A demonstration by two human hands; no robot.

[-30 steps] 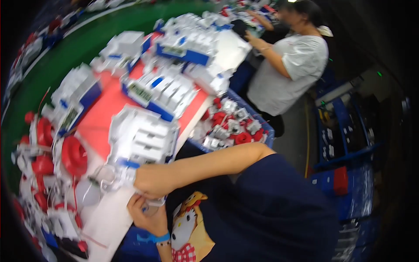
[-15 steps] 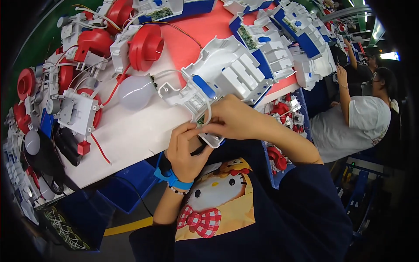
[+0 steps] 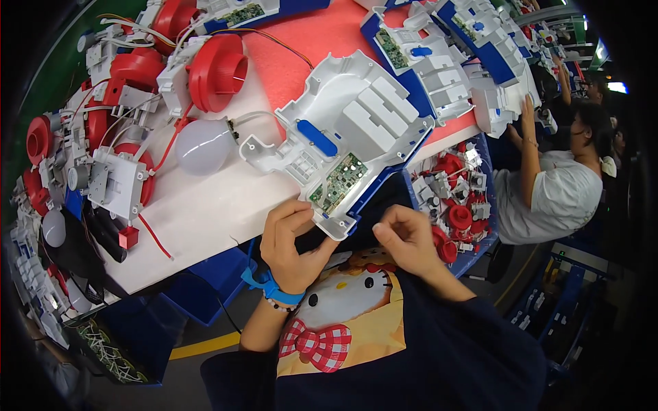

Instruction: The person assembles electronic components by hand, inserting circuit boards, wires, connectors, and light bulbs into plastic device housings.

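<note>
My left hand (image 3: 293,246) grips the near end of a white plastic housing half (image 3: 333,227) with a blue outer edge, thumb below and fingers on top. A green circuit board (image 3: 338,183) lies in the housing near that hand, beside a blue oval piece (image 3: 317,138). To the right of the housing's near end, my right hand (image 3: 411,243) is apart from it, its fingers curled in toward the thumb. I see nothing in that hand. A white globe-shaped part (image 3: 203,146) with a pale cable lies left of the housing.
Red and white fan-like assemblies (image 3: 218,72) with wires crowd the table's left side. More blue-and-white housing halves (image 3: 439,75) stand along the back right. A blue bin (image 3: 480,257) of red and white parts sits to my right. Farther right is another person (image 3: 558,185).
My right hand has come off the housing and moved right and down. The pale cable that crossed the board no longer shows there, and the circuit board is now in plain sight.
</note>
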